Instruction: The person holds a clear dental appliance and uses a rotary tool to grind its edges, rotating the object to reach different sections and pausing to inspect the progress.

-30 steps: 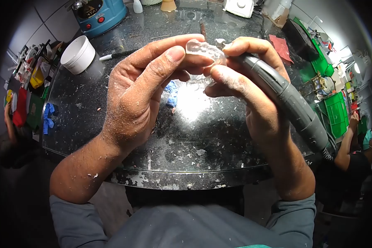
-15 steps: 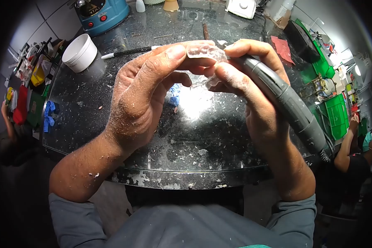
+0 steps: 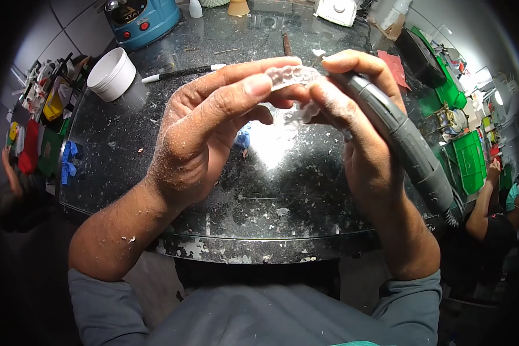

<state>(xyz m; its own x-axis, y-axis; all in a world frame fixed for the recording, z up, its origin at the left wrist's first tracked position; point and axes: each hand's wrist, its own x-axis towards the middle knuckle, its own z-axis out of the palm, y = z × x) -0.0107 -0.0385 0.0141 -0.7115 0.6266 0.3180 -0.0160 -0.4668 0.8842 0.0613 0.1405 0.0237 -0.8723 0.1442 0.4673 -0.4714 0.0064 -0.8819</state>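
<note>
Dusty with pale powder, my left hand [image 3: 199,124] pinches a clear, tooth-shaped tray [image 3: 291,76] between thumb and fingers. My right hand [image 3: 363,115] is closed around a thick grey handpiece [image 3: 395,124], whose cord runs down at its lower end. The right thumb and fingertips also meet the clear tray's right side. Part of the tray shows below, between the two hands. The handpiece's working tip is hidden by the right fingers. Both hands are raised over the black speckled table [image 3: 259,207].
A white tub [image 3: 112,75] and a black-and-white pen [image 3: 181,74] lie beyond my left hand. A blue machine [image 3: 141,23] stands at the back left. Blue scraps [image 3: 69,162] and a red sheet [image 3: 393,69] lie about. Other people's arms [image 3: 483,199] show at the far sides.
The clear tray has shifted slightly right and tilted between my hands. My left fingers have moved slightly right, and my right thumb has moved up and to the right.
</note>
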